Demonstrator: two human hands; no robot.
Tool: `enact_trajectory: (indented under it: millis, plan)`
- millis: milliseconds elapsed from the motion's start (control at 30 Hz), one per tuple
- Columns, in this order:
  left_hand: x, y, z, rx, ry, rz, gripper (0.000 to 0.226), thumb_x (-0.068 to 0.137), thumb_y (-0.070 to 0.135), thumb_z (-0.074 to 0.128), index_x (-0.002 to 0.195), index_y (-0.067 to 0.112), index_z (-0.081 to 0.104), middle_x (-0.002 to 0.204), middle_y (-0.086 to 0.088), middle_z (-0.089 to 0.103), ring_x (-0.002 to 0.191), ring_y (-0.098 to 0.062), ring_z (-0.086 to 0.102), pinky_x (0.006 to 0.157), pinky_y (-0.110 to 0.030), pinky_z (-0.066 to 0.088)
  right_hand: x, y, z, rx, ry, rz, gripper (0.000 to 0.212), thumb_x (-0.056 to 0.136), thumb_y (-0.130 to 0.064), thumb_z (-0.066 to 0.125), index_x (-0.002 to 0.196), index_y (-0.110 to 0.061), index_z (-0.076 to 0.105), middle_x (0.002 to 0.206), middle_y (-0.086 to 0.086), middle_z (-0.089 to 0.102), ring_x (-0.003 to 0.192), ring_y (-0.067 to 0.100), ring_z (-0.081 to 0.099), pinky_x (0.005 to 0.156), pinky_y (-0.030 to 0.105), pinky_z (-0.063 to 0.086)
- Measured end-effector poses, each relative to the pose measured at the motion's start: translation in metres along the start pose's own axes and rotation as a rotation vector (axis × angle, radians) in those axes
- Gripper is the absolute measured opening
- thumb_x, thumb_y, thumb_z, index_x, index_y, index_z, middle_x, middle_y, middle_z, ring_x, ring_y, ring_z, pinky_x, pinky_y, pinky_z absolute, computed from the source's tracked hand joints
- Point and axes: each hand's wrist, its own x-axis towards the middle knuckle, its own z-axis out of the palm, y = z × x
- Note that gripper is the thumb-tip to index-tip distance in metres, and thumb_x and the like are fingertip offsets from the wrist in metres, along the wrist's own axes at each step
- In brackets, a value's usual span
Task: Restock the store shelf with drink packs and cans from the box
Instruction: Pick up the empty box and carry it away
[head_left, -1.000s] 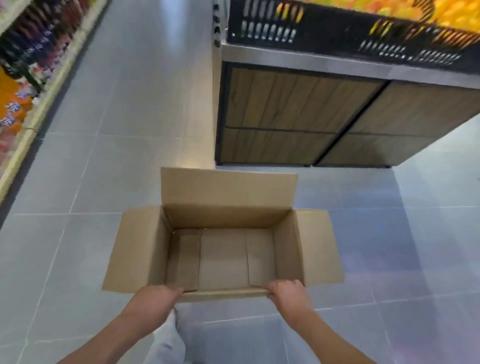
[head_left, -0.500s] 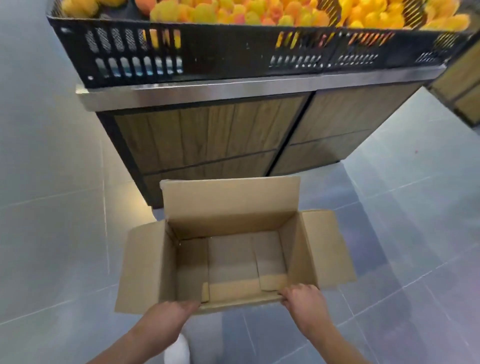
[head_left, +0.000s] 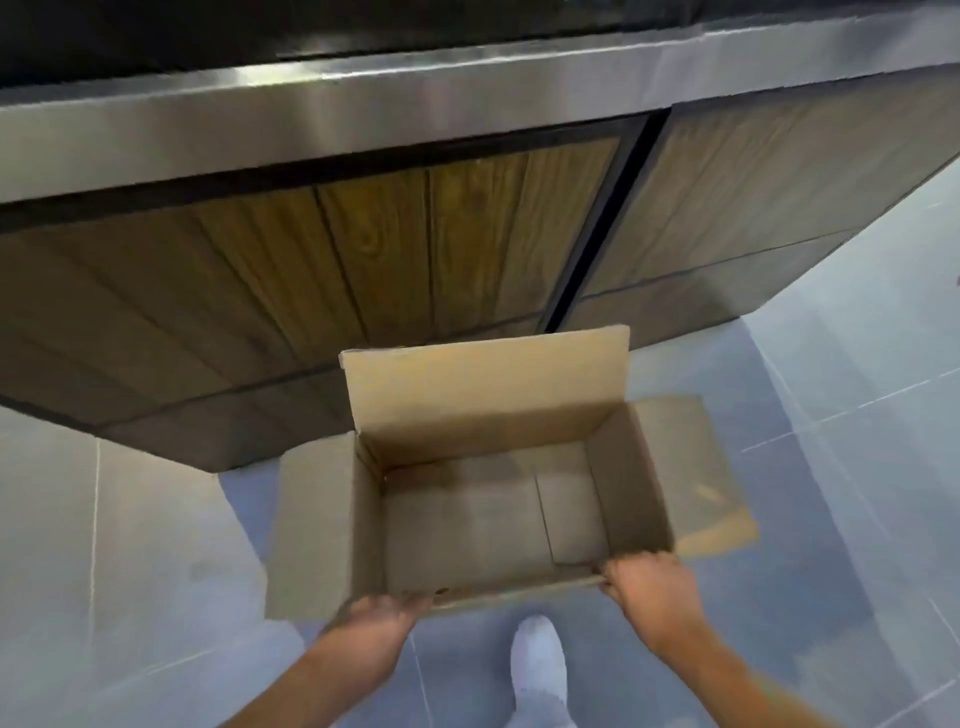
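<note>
An open brown cardboard box (head_left: 483, 405) hangs above the grey tiled floor, its flaps spread outward. Its inside is bare; no drink packs or cans show in it. My left hand (head_left: 382, 618) grips the near wall at its left corner. My right hand (head_left: 652, 590) grips the same wall at its right corner. No store shelf with drinks is in sight.
A display stand with wood-look panels (head_left: 374, 249) and a steel rim (head_left: 311, 104) fills the top of the view, close behind the box. Grey floor tiles (head_left: 857, 467) lie to the right and left. My white shoe (head_left: 537, 660) shows under the box.
I have carried the box closer to the display stand, which now fills the upper view. The fruit crates on top have slid out of sight. Both hands keep their hold.
</note>
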Motion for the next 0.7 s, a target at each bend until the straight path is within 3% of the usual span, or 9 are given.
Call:
enact_trajectory:
  millis: [67,100,133,167,233,300,467,700]
  plan:
    - [0.047,0.003,0.001,0.12,-0.076,-0.026,0.029,0.06,0.041,0.076,0.088,0.042,0.078,0.06,0.015,0.067,0.049,0.003,0.062,0.048,-0.006,0.04,0.054,0.028,0.017,0.007,0.081,-0.01,0.018,0.089,-0.046,0.067,0.103,-0.038,0.074,0.097,0.004,0.076,0.095,0.018,0.071,0.081,0.028,0.051]
    - [0.069,0.003,0.009,0.126,-0.131,-0.009,0.045,0.042,0.036,0.088,0.087,0.035,0.08,0.055,0.012,0.066,0.042,-0.001,0.06,0.043,-0.007,0.041,0.077,0.039,0.026,-0.004,0.06,-0.018,0.022,0.093,-0.047,0.06,0.11,-0.039,0.071,0.102,0.002,0.075,0.101,0.017,0.069,0.087,0.029,0.049]
    - [0.093,0.006,0.023,0.089,-0.186,0.014,0.061,0.039,0.028,0.091,0.099,0.028,0.08,0.061,0.007,0.071,0.047,-0.007,0.065,0.045,-0.012,0.048,0.103,0.051,0.041,-0.027,0.031,-0.062,0.029,0.098,-0.047,0.048,0.12,-0.038,0.065,0.11,-0.001,0.073,0.109,0.017,0.065,0.093,0.031,0.045]
    - [0.118,0.005,0.032,0.045,-0.216,-0.016,0.066,0.055,0.024,0.086,0.12,0.025,0.071,0.079,0.001,0.076,0.063,-0.014,0.072,0.055,-0.019,0.055,0.125,0.064,0.052,-0.052,0.002,-0.084,0.034,0.101,-0.046,0.04,0.127,-0.036,0.059,0.115,-0.003,0.071,0.115,0.018,0.062,0.097,0.033,0.042]
    - [0.167,-0.003,0.048,0.014,-0.171,-0.094,0.064,0.09,0.014,0.051,0.15,0.032,0.038,0.119,-0.002,0.071,0.101,-0.023,0.07,0.085,-0.033,0.053,0.172,0.085,0.069,-0.078,-0.006,-0.1,0.035,0.101,-0.047,0.038,0.129,-0.036,0.055,0.115,-0.005,0.07,0.116,0.017,0.061,0.097,0.033,0.041]
    - [0.207,-0.01,0.065,-0.032,-0.142,-0.106,0.067,0.093,0.009,0.037,0.154,0.037,0.026,0.131,0.002,0.064,0.11,-0.024,0.065,0.092,-0.036,0.049,0.209,0.102,0.084,-0.084,0.02,-0.088,0.033,0.099,-0.05,0.041,0.125,-0.037,0.058,0.11,-0.007,0.072,0.11,0.014,0.064,0.093,0.031,0.042]
    - [0.274,-0.021,0.093,-0.002,-0.146,-0.151,0.063,0.095,0.01,0.037,0.152,0.037,0.031,0.129,-0.001,0.065,0.112,-0.023,0.064,0.095,-0.036,0.049,0.263,0.121,0.113,-0.083,0.036,-0.061,0.031,0.097,-0.053,0.043,0.118,-0.038,0.061,0.104,-0.009,0.073,0.102,0.012,0.067,0.087,0.029,0.044]
    - [0.293,-0.006,0.108,-0.152,-0.17,-0.252,0.061,0.095,0.01,0.039,0.15,0.037,0.035,0.134,0.002,0.06,0.116,-0.023,0.061,0.097,-0.037,0.051,0.282,0.124,0.129,-0.047,-0.027,-0.079,0.032,0.1,-0.045,0.043,0.128,-0.038,0.056,0.118,-0.012,0.067,0.115,0.012,0.059,0.1,0.029,0.038]
